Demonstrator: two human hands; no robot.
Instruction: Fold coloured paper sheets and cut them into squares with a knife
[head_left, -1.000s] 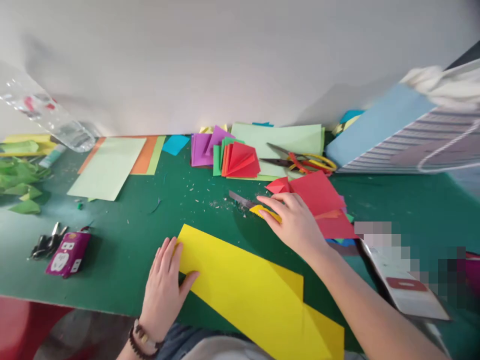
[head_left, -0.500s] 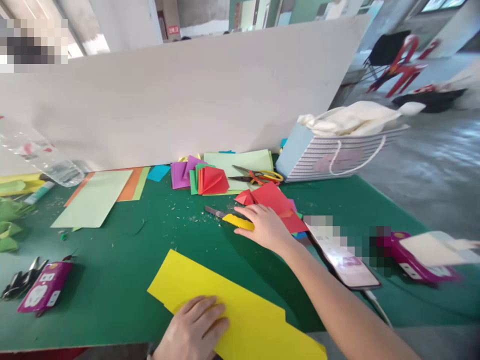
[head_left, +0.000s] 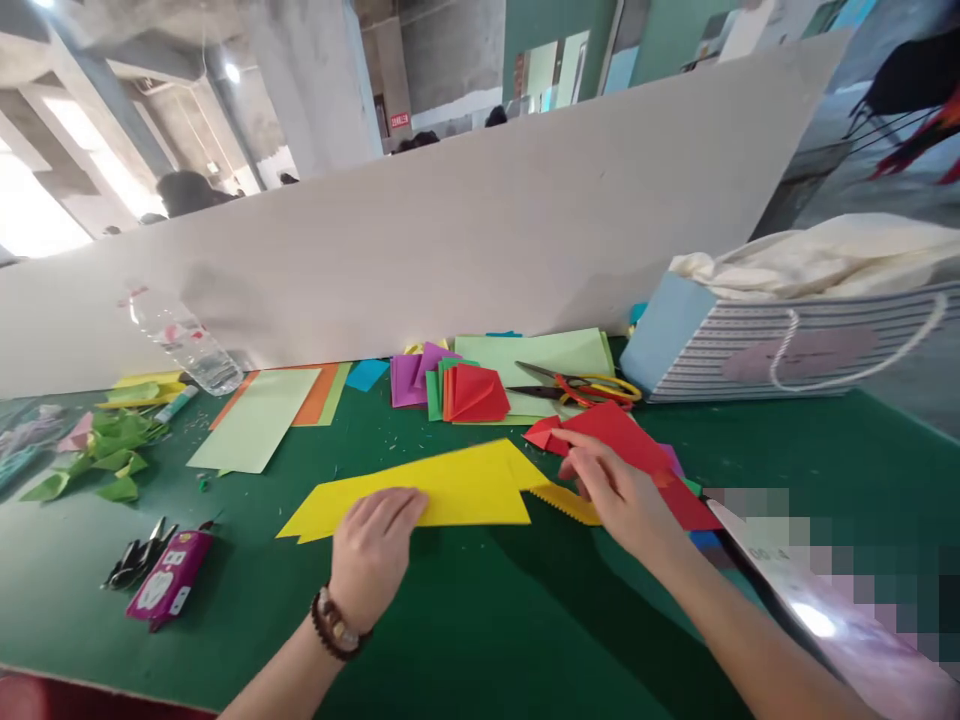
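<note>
Okay, so here's where we're at: we're working over a green mat (head_left: 450, 630) with both hands on the **yellow paper** (head_left: 420, 497). It's lying flat, running sideways between our hands, and our left hand (head_left: 373, 545) is sitting right on its lower edge. That hand is resting palm-down with the fingers gently curled, pressing rather than pinching, and there's a bead bracelet (head_left: 334, 620) on the wrist.

Our right hand (head_left: 619, 490) is hovering just past the paper's right end, fingers curled downward. Right under those fingers is a yellow zigzag strip (head_left: 568, 504), touching or nearly touching them. We can't tell from this view if the hand has actual hold of it.

The yellow paper is a long, uneven shape, with a pointed left end, a peak along the top and a stepped notch near the right end.

Just beyond our right hand is a loose pile of red paper (head_left: 619, 437). Ahead of the gap between our hands are a red paper fan (head_left: 472, 395) and a pair of scissors (head_left: 577, 390). Off past our left hand are a purple pouch (head_left: 171, 572) and some green paper leaves (head_left: 105, 465), and past our right hand there's a striped bag (head_left: 787, 350).
</note>
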